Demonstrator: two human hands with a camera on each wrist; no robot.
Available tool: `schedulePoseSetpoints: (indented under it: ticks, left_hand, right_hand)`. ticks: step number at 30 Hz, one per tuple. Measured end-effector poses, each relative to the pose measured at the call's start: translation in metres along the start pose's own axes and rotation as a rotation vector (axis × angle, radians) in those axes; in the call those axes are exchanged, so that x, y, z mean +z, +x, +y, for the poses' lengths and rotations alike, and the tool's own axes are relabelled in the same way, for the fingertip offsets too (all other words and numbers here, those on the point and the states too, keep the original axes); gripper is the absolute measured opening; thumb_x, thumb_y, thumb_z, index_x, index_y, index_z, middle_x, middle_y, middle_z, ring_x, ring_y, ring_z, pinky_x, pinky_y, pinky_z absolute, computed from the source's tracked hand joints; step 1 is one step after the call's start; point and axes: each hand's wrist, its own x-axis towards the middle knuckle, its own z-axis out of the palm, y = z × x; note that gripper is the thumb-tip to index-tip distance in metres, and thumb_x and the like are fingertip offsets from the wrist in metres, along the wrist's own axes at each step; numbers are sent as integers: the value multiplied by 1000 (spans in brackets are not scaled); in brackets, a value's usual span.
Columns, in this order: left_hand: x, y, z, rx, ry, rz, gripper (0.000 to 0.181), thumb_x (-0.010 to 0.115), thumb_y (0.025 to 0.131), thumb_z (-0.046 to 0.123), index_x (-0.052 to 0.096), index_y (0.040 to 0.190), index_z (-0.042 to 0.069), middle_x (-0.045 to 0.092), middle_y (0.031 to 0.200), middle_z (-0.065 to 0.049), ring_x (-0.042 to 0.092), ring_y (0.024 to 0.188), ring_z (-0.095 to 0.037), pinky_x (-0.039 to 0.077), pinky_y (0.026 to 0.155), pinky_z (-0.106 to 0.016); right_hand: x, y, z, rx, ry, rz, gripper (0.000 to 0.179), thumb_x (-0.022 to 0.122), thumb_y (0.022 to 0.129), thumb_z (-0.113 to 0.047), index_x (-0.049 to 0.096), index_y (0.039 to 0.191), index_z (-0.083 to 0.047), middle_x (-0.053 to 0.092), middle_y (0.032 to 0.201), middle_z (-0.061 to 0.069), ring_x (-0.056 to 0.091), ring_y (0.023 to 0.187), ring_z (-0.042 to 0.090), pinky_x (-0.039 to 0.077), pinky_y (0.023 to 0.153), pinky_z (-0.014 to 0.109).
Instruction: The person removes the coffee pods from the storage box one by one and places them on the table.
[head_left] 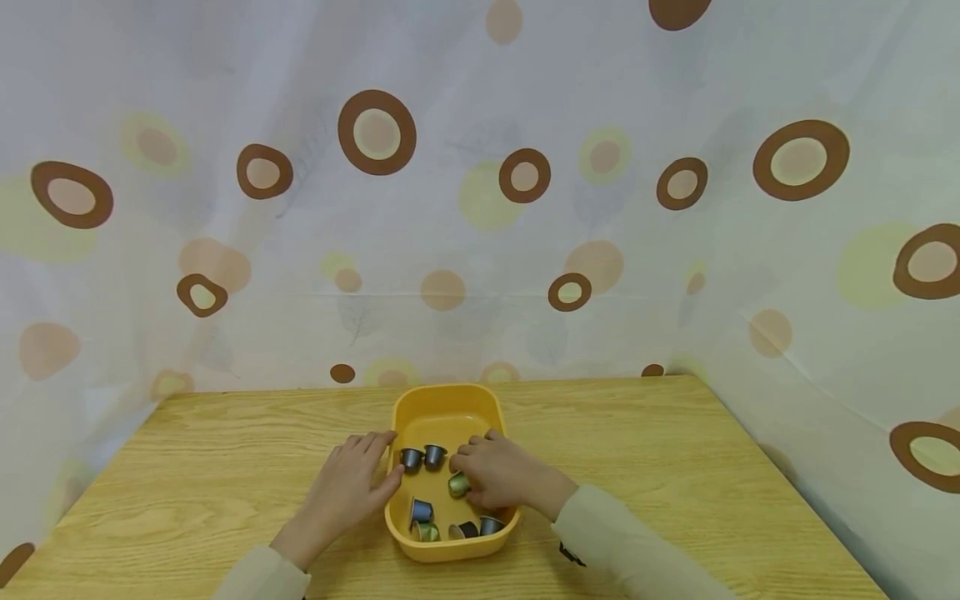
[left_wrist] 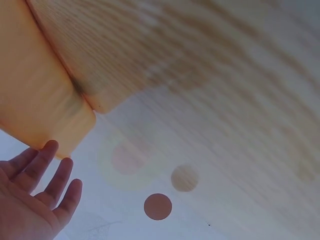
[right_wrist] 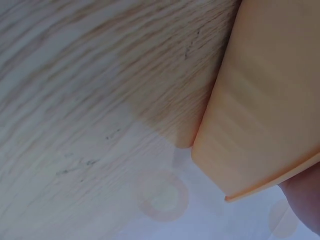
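A yellow plastic tray [head_left: 442,551] stands on the table with several coffee capsules in it. My right hand [head_left: 501,471] reaches in over its right side and pinches a green capsule [head_left: 459,485] between thumb and fingers. Against the left rim rests my left hand [head_left: 348,479], its fingers fairly straight; in the left wrist view, fingertips [left_wrist: 51,145] touch the tray's edge. Two dark capsules [head_left: 434,456] lie near the left wall. At the near end are a blue capsule [head_left: 422,511], another green one [head_left: 427,532], a black one [head_left: 468,529] and a grey-blue one [head_left: 491,525].
The wooden table [head_left: 247,467] extends to both sides of the tray. Behind it and along the sides hangs a pale curtain [head_left: 450,225] with brown rings and dots. The right wrist view shows the tray's outer wall [right_wrist: 260,100], with the right hand mostly hidden behind it.
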Motion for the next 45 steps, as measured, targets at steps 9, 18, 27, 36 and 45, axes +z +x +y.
schedulePoseSetpoints:
  ticks: [9,18,27,36,45]
  left_hand:
    - [1,0,1,-10,-11,-14,45,56,88,35,53,125,9,61,115,-5,55,104,-25,46,86,-43]
    - [3,-1,0,-6,6,-16,44,56,88,32,52,126,10,61,115,-6,55,105,-25,45,87,-43]
    - [4,-1,0,-7,-10,-5,44,56,88,33,52,126,11,61,115,-5,55,105,-25,46,85,-42]
    - [3,0,1,-16,-5,-24,45,56,88,33,51,126,10,61,116,-6,54,106,-26,46,85,-43]
    - [1,0,2,-16,-1,-23,45,56,88,33,51,126,9,61,116,-7,54,106,-26,45,85,-43]
  right_hand:
    - [3,0,1,3,10,13,21,67,79,-36,59,94,-24,55,83,-12,49,78,7,36,68,24]
    - [2,-2,2,1,23,44,25,65,80,-39,60,99,-25,54,91,-9,50,80,8,40,70,26]
    - [-1,-4,6,18,65,68,33,65,80,-40,55,103,-20,55,94,-7,51,82,10,40,68,26]
    - [-10,-8,11,17,53,106,28,65,80,-39,55,101,-22,54,91,-8,50,80,9,38,68,26]
    - [-17,-10,16,-7,58,162,23,65,78,-34,58,97,-24,50,86,-8,44,74,8,31,64,24]
